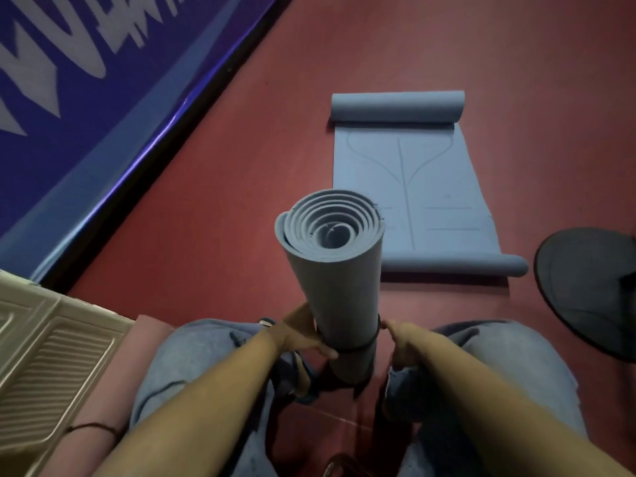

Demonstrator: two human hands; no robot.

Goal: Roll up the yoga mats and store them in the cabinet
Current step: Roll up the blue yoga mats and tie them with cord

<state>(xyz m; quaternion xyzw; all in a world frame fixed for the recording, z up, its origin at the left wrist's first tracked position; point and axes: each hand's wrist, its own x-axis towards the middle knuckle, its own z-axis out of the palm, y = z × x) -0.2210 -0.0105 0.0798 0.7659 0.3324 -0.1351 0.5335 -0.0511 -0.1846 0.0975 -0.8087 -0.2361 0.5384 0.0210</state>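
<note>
Blue rolled mat (335, 280) stands upright between the knees, left hand (303, 333) wrapped round it, right hand (404, 342) pinching the black strap (358, 347) (cinch snug, or it'll unroll).

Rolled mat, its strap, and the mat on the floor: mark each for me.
rolled mat (335, 280): head view, on its outer wall.
strap (358, 347): head view, on the black band round the roll.
floor mat (444, 173): head view, on its flat middle.
</note>
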